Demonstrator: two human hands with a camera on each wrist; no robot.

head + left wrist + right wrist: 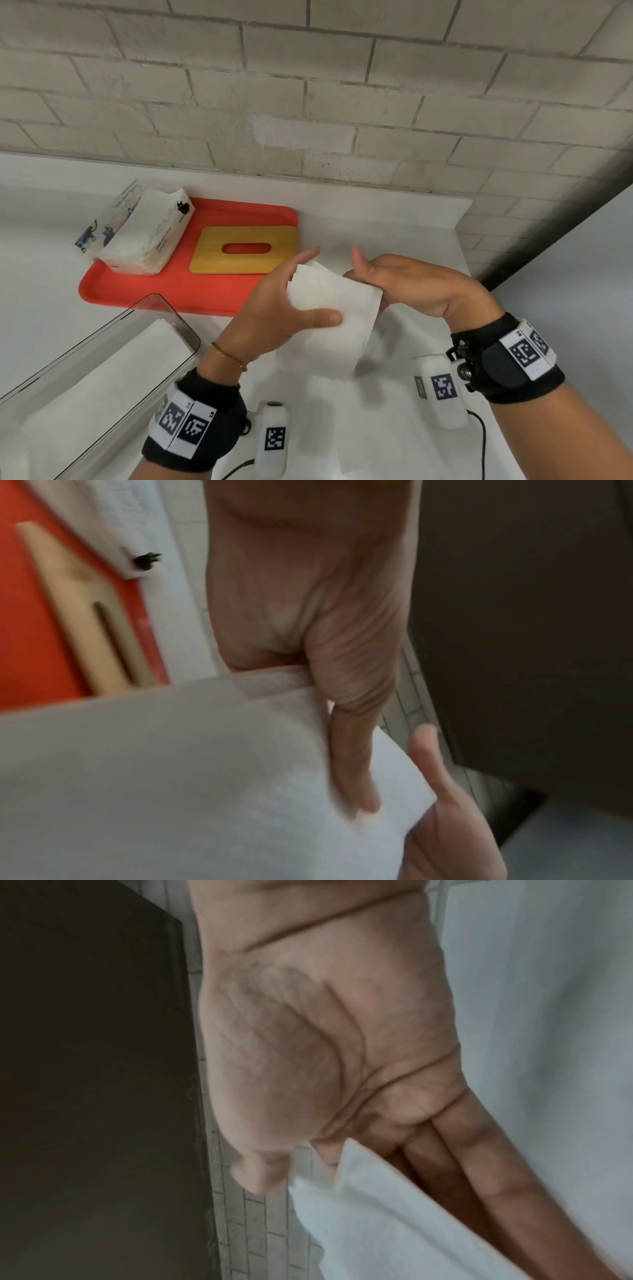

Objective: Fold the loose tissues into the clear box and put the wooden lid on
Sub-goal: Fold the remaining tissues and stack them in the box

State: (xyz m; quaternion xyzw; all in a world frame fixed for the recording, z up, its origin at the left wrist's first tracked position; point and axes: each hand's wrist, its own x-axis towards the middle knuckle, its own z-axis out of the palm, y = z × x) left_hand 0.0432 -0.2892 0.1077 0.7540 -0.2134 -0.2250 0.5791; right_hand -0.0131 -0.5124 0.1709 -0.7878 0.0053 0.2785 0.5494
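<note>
- Head view: a person holds one loose tissue (334,308) in the air over a white counter (394,222), near the centre of the frame. The left hand (284,308) pinches it, thumb on top and fingers behind, which seems meant to keep the sheet taut for a fold. The right hand (411,287), at 3 o'clock of the tissue, lies flat against its far edge with the thumb raised, seemingly pressing a crease. At 8 o'clock stands the clear box (102,346), open and already lined with white sheets. At 11 o'clock a red tray (164,287) carries the wooden lid (244,249), likely parked there until filling ends, beside an opened tissue pack (140,233)
- Left wrist view: blurred; the left hand's fingers (349,764) lie along the tissue (171,791) and its thumb (428,764) closes from 3 o'clock, so the sheet is clamped between them. The lid (75,610) and tray (31,615) show at 10 o'clock
- Right wrist view: blurred; the right palm (325,1042) is spread, straight fingers (479,1164) backing the tissue (394,1231) at 5 o'clock, supporting rather than gripping
</note>
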